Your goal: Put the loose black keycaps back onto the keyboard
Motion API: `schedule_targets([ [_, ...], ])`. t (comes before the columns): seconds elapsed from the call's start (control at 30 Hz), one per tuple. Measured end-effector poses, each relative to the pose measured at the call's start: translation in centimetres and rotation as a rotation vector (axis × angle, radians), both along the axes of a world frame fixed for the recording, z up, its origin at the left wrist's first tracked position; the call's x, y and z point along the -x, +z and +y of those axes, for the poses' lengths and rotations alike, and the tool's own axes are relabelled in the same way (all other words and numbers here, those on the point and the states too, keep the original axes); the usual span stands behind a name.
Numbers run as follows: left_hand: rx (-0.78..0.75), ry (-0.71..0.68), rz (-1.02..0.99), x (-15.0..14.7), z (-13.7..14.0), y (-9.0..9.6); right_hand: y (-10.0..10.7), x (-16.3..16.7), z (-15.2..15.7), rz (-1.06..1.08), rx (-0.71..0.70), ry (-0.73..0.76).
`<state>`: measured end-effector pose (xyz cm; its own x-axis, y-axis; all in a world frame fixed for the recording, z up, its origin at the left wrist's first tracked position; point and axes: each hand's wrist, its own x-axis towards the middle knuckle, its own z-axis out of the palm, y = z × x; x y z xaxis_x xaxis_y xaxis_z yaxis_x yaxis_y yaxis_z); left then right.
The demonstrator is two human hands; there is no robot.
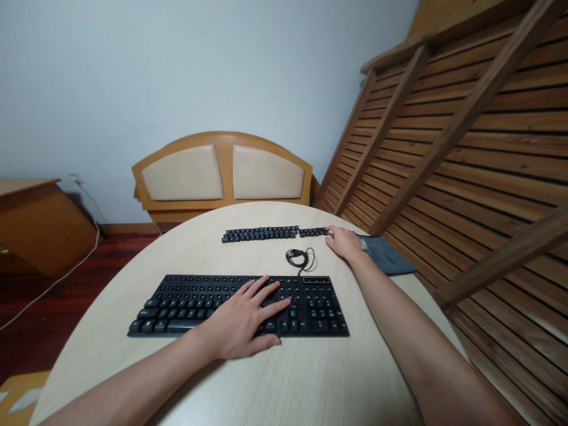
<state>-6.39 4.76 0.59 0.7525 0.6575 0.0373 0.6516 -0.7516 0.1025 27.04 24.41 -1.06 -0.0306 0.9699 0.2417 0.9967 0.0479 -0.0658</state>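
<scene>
A black keyboard lies on the round table in front of me. Its upper rows show small bare key stems, while keycaps sit on the lower rows and on much of the number pad. My left hand rests across the keyboard's middle-right part, palm down with fingers spread. Farther back, loose black keycaps stand in rows: a longer block on the left and a shorter block on the right. At the right end of the shorter block, my right hand has thumb and finger closed on a keycap, which they mostly hide.
The keyboard's coiled black cable lies behind it. A dark grey cloth-like item sits at the right edge of the pale round table. Beyond are a padded headboard, slatted wooden panel and wooden furniture.
</scene>
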Motion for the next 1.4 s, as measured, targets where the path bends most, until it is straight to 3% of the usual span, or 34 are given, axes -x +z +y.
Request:
schedule_targets([
  [0.33, -0.010, -0.004, 0.003, 0.0, 0.0, 0.0, 0.4, -0.2, -1.4, -0.004, 0.004, 0.010],
  [0.67, -0.045, -0.014, -0.010, 0.1, 0.0, -0.2, 1.3, -0.5, -7.0, 0.078, 0.047, 0.133],
  [0.8, -0.046, -0.013, 0.005, 0.1, 0.1, -0.2, 2.7, -0.9, -10.0, 0.427, 0.113, 0.312],
  [0.9, -0.045, -0.014, 0.013, 0.1, 0.1, -0.1, 4.0, -0.5, -12.2, 0.596, 0.297, 0.462],
  [1.03, -0.043, -0.014, 0.004, 0.1, 0.1, -0.2, 5.1, 0.8, -14.0, 0.561, 0.453, 0.635],
  [1.2, -0.031, -0.015, 0.000, 0.1, 0.1, -0.2, 5.0, 1.7, -14.1, 0.498, 0.441, 0.759],
  [1.4, -0.040, -0.019, -0.018, 0.2, 0.1, -0.3, 4.6, 1.6, -13.8, 0.505, 0.448, 0.763],
])
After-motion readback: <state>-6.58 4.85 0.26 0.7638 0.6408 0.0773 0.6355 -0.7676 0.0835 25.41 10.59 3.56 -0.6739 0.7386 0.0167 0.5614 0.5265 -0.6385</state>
